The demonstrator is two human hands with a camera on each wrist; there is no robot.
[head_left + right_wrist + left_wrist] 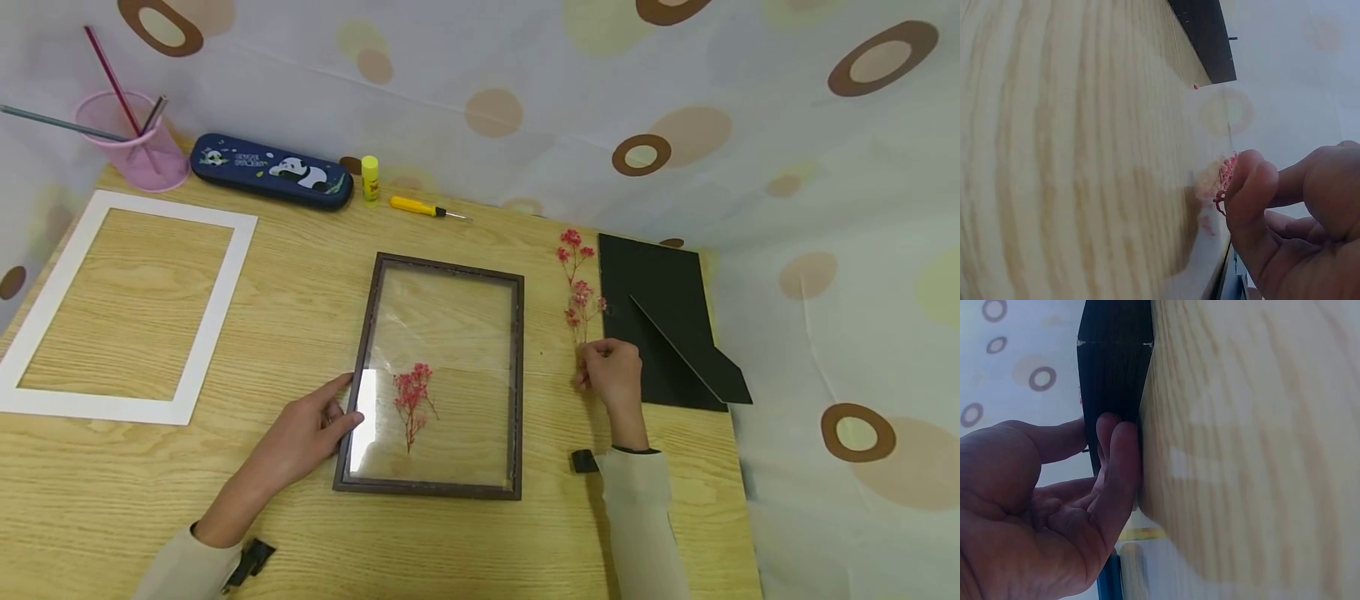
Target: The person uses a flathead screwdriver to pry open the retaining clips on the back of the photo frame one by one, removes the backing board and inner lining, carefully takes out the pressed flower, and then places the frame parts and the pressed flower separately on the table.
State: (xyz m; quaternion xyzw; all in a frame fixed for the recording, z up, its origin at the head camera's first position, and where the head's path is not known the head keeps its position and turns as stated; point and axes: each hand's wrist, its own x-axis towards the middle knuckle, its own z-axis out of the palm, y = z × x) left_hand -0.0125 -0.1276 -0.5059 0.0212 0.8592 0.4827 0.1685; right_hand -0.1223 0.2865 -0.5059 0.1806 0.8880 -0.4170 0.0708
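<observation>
A dark brown picture frame with a clear pane lies mid-table, and a sprig of pink dried flowers shows within it, low and left. My left hand grips the frame's left side, thumb over the top face and fingers along the outer edge. To the right of the frame, my right hand pinches the stem of another pink dried flower sprig, whose blossoms also show at the fingertips in the right wrist view. Just beyond it lies a further pink sprig.
A black backing board with a stand leg lies at the right, beside my right hand. At the left is a white mat border. Along the back are a pink pencil cup, panda pencil case, yellow glue stick and yellow screwdriver.
</observation>
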